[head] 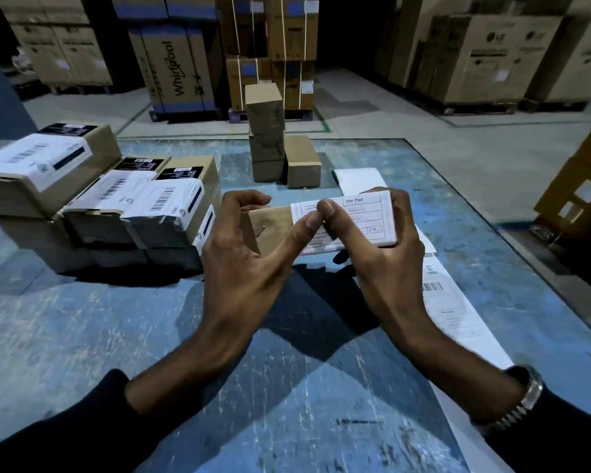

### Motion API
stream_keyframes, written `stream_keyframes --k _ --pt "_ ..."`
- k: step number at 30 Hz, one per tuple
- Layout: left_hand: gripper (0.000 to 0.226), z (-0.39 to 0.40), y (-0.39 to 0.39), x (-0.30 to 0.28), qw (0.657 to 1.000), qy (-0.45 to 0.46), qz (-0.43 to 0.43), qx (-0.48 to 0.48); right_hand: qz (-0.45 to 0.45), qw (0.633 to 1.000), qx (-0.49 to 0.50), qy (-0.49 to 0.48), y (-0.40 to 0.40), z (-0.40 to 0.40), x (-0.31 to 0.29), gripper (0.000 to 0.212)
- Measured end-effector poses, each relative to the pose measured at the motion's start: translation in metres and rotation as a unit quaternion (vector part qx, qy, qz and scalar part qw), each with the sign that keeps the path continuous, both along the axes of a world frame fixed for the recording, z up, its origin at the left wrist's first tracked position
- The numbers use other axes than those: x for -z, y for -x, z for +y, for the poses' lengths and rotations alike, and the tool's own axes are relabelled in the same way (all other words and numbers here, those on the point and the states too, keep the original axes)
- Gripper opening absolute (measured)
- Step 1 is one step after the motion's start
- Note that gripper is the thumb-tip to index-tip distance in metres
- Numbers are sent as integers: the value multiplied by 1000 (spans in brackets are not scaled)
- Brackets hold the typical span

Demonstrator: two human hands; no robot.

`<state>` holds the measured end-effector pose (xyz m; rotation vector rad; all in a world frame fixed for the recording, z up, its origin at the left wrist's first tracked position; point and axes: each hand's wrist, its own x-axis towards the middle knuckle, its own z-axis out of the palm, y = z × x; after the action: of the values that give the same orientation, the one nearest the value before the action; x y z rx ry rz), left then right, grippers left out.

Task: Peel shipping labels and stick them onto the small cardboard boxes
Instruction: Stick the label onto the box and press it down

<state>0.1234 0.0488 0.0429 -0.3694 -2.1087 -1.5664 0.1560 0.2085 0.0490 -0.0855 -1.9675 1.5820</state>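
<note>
Left hand [249, 247] grips a small cardboard box [270, 228] held up over the blue bench [82, 336], its fingers curled round the far side and its thumb stretched across to the white label [355, 220] that covers the box's right part. Well to the left of that hand, stacked on the bench, lie labelled boxes [99, 196] — each carries a white label with a barcode, some a black sticker too.

Beyond the two hands, further up the bench, stand plain boxes [267, 134]: three stacked in a leaning column and one more just beside it on the right. Behind the right hand a blank white strip [359, 180] lies flat.

Right hand [382, 244] holds the same box from the right end, fingers wrapped behind it and the thumb pressed on the label, its tip touching the left thumb. A metal wristwatch [522, 401] sits on that wrist. To the right of this hand a long sheet of labels [454, 312] runs along the bench — a barcode shows on it. Large cartons [174, 63] stand on the floor beyond the bench.
</note>
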Motion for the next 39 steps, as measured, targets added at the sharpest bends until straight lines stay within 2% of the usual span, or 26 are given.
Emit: stream_keyframes --k 4,6,8,11,15,21,23,25,26,29,31,33,36,39 --pt "38 2 -2 -3 999 -20 24 18 13 1000 4 27 2 -2 0 40" --pt "35 2 -3 -3 999 -23 29 20 7 998 10 56 4 0 2 52" --pt "36 3 -1 -2 998 -43 26 24 -4 997 12 78 6 2 6 59" --pt "45 2 4 1 995 -100 -3 29 -6 999 1 46 5 -1 9 63" --pt "55 -1 7 -2 995 -98 -1 -3 2 998 -56 7 3 -5 6 45" --pt "42 1 1 -7 994 -106 33 22 -8 997 -64 33 6 -3 5 45" --pt "41 -2 1 -10 992 -115 38 34 -22 994 -83 73 7 -2 4 55" --pt "39 -6 6 -9 993 -96 70 25 -51 982 -123 135 8 0 -4 69" --pt "38 -7 9 -8 993 -74 94 17 -71 972 -147 166 6 1 -9 69" --pt "40 -11 16 -4 986 0 169 2 -130 947 -215 200 2 10 -18 52" --pt "43 -12 19 -2 977 49 208 -12 -141 938 -250 194 3 16 -16 50" --pt "53 -16 21 -2 981 45 191 5 -130 942 -249 186 5 19 -13 60" --pt "75 -16 20 1 993 9 106 46 -95 954 -234 165 7 24 -11 74" --pt "91 -11 19 0 999 -24 2 37 -64 968 -211 121 5 24 -11 70"
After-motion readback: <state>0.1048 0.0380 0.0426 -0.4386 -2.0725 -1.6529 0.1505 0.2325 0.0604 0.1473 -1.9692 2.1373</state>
